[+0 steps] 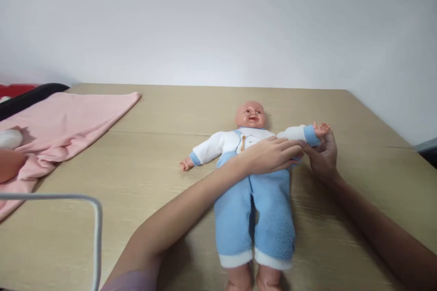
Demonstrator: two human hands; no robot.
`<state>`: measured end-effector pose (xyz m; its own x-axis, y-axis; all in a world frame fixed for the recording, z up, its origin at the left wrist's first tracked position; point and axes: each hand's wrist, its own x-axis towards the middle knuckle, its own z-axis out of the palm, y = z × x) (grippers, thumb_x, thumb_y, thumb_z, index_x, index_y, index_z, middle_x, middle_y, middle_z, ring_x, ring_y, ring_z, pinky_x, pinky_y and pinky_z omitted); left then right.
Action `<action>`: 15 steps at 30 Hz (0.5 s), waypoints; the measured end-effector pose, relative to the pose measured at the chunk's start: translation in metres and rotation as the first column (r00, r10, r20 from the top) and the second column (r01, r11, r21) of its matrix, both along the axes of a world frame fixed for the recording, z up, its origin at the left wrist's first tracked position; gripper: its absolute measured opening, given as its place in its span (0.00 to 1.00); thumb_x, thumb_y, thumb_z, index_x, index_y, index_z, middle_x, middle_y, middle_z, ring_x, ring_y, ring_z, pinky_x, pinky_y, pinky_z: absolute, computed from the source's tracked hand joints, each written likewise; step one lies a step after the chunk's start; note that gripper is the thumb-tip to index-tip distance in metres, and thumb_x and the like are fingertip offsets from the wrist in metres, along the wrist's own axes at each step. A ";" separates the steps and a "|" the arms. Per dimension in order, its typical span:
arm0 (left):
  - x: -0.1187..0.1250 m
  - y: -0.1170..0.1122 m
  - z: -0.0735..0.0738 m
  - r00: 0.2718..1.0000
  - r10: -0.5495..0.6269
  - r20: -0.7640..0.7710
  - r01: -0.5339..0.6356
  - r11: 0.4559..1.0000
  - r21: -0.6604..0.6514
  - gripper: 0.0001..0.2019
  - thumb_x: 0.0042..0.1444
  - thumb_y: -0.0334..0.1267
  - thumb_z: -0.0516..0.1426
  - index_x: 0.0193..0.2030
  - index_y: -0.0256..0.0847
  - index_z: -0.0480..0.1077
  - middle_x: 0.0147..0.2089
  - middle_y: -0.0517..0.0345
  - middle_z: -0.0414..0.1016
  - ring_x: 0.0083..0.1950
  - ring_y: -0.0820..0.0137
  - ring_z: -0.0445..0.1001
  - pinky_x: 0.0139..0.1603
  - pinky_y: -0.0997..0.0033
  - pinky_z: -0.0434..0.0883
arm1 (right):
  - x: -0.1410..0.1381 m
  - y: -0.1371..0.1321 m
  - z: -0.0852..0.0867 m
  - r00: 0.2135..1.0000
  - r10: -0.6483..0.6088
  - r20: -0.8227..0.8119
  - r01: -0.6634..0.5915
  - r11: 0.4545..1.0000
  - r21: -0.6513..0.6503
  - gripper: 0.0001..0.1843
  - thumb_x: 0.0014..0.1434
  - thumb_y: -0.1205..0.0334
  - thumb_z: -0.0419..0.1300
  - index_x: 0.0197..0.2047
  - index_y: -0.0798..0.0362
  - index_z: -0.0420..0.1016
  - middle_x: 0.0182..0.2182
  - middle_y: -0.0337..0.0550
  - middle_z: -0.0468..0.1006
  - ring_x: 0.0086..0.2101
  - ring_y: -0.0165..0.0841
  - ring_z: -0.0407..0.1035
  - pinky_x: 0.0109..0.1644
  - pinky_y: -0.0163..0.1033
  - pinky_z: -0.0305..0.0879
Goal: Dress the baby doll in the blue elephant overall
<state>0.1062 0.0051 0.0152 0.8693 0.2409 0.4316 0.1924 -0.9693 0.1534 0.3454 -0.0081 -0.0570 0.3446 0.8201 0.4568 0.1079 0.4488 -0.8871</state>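
Observation:
A baby doll [251, 116] lies on its back on the wooden table, its head toward the wall and its arms spread. It wears a white and blue fleece outfit [234, 200]. My left hand [271, 153] reaches across the doll's chest. Its fingers are bent together at the side of the outfit, where a bit of blue cloth shows beneath them. On the right, my right hand [322, 157] is closed around the doll's outstretched arm, just under the blue cuff [311, 135]. Its thumb points toward my left fingertips. Parts of the fingers of both hands are hidden.
A pink blanket [78, 111] spreads over the table's left side, with white and orange things partly in view on it. A bent white tube [98, 232] stands at the lower left. Behind the blanket are a black curved edge [41, 94] and something red [17, 89].

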 end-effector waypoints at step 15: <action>-0.017 0.001 -0.008 0.910 -0.248 0.333 0.071 0.883 0.463 0.07 0.83 0.34 0.54 0.62 0.40 0.71 0.50 0.50 0.88 0.48 0.66 0.86 0.46 0.64 0.76 | -0.020 -0.038 0.004 0.845 0.212 0.490 -0.351 0.912 0.212 0.32 0.58 0.61 0.80 0.61 0.40 0.72 0.51 0.46 0.75 0.46 0.43 0.78 0.44 0.48 0.83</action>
<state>0.0894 0.0062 0.0071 0.6311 -0.1743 0.7558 0.0435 -0.9649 -0.2589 0.3249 -0.0456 -0.0530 -0.1805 0.6606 0.7287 0.2908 0.7436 -0.6021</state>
